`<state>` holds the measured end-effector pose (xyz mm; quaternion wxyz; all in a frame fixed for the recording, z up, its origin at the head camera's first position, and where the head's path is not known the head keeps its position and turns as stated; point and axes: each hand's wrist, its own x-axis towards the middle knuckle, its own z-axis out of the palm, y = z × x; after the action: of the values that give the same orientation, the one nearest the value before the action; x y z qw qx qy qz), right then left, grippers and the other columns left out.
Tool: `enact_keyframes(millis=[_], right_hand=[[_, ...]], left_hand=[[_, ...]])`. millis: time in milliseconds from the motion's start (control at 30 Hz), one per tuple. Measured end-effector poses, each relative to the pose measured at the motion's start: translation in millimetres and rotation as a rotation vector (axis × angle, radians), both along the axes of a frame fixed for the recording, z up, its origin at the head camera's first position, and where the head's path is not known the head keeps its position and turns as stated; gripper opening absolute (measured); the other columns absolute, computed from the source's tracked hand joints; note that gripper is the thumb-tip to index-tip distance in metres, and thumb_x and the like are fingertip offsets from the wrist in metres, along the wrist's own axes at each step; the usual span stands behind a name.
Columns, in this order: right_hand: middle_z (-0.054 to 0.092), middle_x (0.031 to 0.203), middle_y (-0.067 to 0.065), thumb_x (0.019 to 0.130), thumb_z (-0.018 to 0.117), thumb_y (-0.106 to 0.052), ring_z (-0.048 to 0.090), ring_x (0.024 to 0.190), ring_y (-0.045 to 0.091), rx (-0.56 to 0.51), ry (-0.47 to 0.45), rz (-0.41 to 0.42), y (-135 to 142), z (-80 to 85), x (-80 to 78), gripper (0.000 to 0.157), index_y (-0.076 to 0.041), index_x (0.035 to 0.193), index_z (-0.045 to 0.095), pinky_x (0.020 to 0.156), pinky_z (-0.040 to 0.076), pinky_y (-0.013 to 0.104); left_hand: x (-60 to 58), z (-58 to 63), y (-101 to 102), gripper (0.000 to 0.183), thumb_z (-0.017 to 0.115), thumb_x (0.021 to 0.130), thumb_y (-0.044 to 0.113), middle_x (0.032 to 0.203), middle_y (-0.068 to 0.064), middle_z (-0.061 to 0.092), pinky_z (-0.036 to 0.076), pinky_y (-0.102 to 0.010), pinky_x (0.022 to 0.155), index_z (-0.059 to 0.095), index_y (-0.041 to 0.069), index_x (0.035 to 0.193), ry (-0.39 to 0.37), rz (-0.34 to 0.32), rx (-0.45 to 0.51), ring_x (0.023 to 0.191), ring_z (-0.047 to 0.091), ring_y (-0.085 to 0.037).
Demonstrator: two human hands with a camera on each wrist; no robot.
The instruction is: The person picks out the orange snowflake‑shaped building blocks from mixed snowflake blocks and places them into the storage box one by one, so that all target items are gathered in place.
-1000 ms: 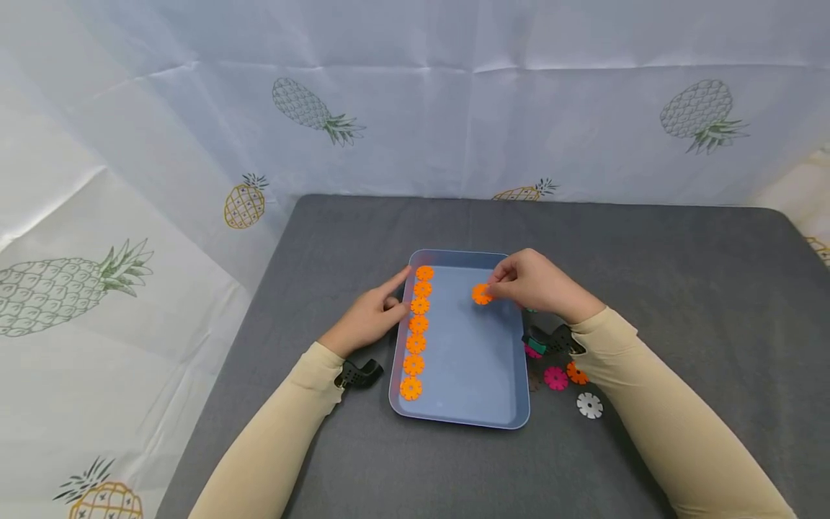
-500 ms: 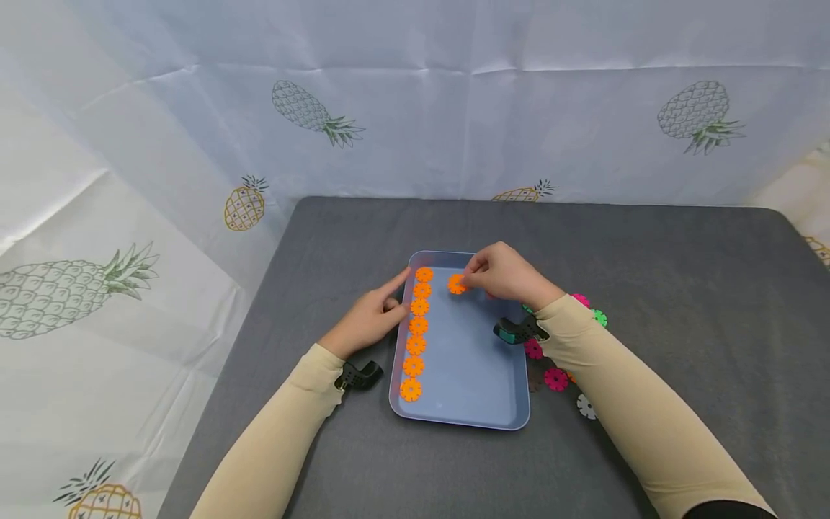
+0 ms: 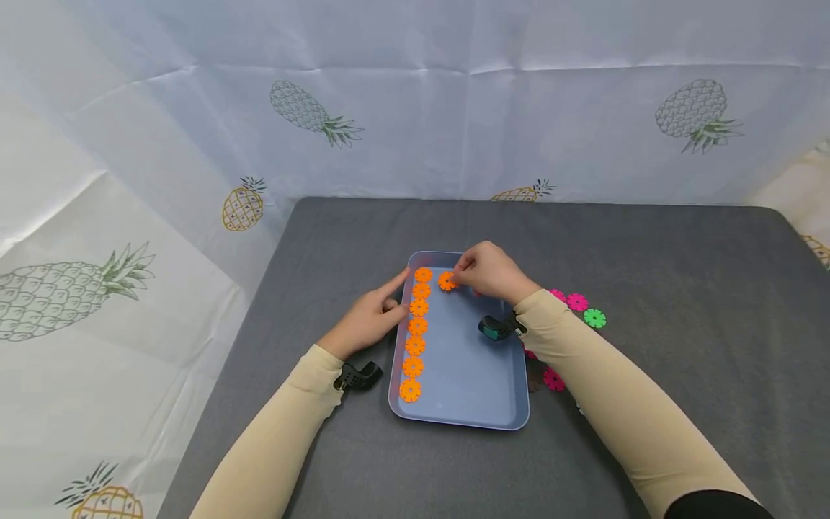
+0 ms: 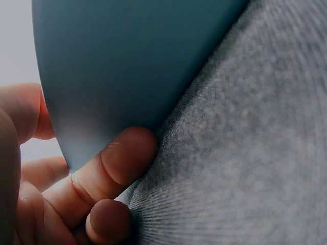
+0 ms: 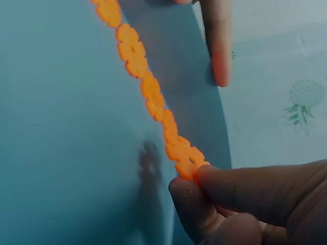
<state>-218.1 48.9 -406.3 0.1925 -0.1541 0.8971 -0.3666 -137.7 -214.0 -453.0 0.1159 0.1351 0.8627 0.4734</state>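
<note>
A blue tray (image 3: pixel 470 375) lies on the table with a column of orange flower-shaped discs (image 3: pixel 416 346) along its left side. My left hand (image 3: pixel 367 317) holds the tray's left wall. In the left wrist view, curled fingers (image 4: pixel 127 155) press the outer wall while others reach over the rim. Between thumb and fingertips, my right hand (image 3: pixel 489 270) pinches another orange flower-shaped disc (image 3: pixel 446 281) over the tray's far end, right of the column's top disc. In the right wrist view the pinched disc (image 5: pixel 186 159) overlaps the row, and its shadow falls on the tray floor.
Pink flower-shaped discs (image 3: pixel 576 302) and a green one (image 3: pixel 594 318) lie on the grey table (image 3: pixel 681 303) right of the tray. The right forearm partly covers that pile. A pineapple-printed cloth (image 3: pixel 415 130) hangs behind the table.
My right hand has moved left across the tray with the orange disc, close to the column's far end. The left hand has stayed at the tray's edge.
</note>
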Motion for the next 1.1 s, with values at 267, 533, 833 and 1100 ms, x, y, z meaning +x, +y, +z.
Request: enact_keyframes(millis=[267, 533, 833, 1100], right_hand=[[0.067, 0.066, 0.008, 0.096, 0.074, -0.018, 0.056, 0.052, 0.016, -0.009, 0.012, -0.013, -7, -2.4, -3.1, 0.014, -0.007, 0.093, 0.082, 0.062, 0.047, 0.033], [0.076, 0.082, 0.007, 0.095, 0.072, -0.015, 0.059, 0.054, 0.017, -0.034, 0.030, -0.047, -11, -7.9, -5.2, 0.011, -0.005, 0.097, 0.079, 0.060, 0.049, 0.033], [0.074, 0.083, 0.008, 0.095, 0.071, -0.012, 0.061, 0.055, 0.017, -0.012, 0.087, -0.070, -14, -11.0, -4.1, 0.010, -0.006, 0.093, 0.079, 0.058, 0.052, 0.033], [0.073, 0.082, 0.009, 0.096, 0.069, -0.011, 0.063, 0.055, 0.017, 0.036, 0.119, -0.084, -20, -10.9, -3.4, 0.012, -0.005, 0.090, 0.077, 0.059, 0.054, 0.032]], left_hand=[[-0.2, 1.6, 1, 0.073, 0.056, 0.100, 0.023, 0.059, 0.004, 0.044, 0.028, -0.029, 0.059, 0.029, 0.028, 0.168, -0.008, 0.004, -0.003, 0.052, 0.029, -0.012], [-0.7, 2.3, 1, 0.073, 0.056, 0.100, 0.023, 0.058, 0.005, 0.043, 0.028, -0.029, 0.058, 0.030, 0.028, 0.168, -0.010, 0.004, 0.007, 0.052, 0.028, -0.011], [-0.7, 2.1, 0, 0.072, 0.056, 0.100, 0.022, 0.058, 0.005, 0.043, 0.027, -0.028, 0.058, 0.031, 0.027, 0.168, -0.004, -0.002, 0.013, 0.052, 0.028, -0.011], [-0.8, 2.7, 1, 0.072, 0.056, 0.100, 0.023, 0.059, 0.005, 0.044, 0.028, -0.029, 0.059, 0.031, 0.028, 0.168, -0.008, 0.007, -0.002, 0.052, 0.028, -0.012]])
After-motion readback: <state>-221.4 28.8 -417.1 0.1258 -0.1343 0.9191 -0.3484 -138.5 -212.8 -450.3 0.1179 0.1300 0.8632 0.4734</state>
